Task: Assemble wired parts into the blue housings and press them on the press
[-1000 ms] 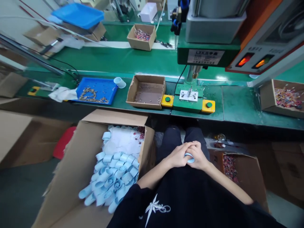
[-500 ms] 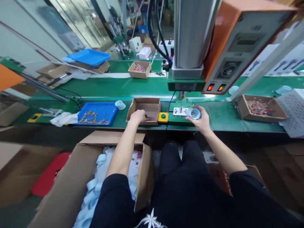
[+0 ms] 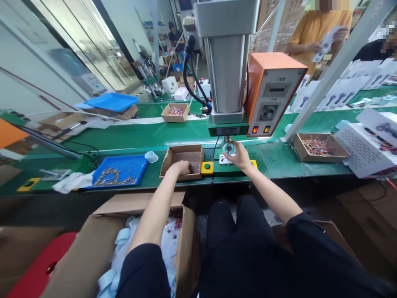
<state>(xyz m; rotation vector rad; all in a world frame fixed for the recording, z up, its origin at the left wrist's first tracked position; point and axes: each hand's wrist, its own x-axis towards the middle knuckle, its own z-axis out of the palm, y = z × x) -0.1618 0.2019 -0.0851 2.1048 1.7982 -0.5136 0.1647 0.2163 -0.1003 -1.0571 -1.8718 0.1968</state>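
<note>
My right hand (image 3: 241,157) grips a light blue round plastic cup (image 3: 228,148) and holds it just under the head of the press (image 3: 228,74). The cup's open end faces me, with a dark small part visible inside. Below it, a white plate (image 3: 222,159) sits on the press base. My left hand (image 3: 180,168) reaches into a shallow cardboard box (image 3: 166,162), fingers curled downward near its floor. Small bits lie in that box, and what the fingertips pinch is hidden. Between the hands is a yellow box with a green button (image 3: 207,167).
A blue tray (image 3: 119,160) of small metal parts and another light blue cup (image 3: 151,157) lie left. A cardboard box of wired parts (image 3: 321,147) stands right. An open carton (image 3: 87,244) of blue pieces is by my left leg. A person (image 3: 322,37) stands across the bench.
My right hand has carried the cup left, from beside the white plate to beneath the press head. My left hand stays in the cardboard box. The camera view has shifted.
</note>
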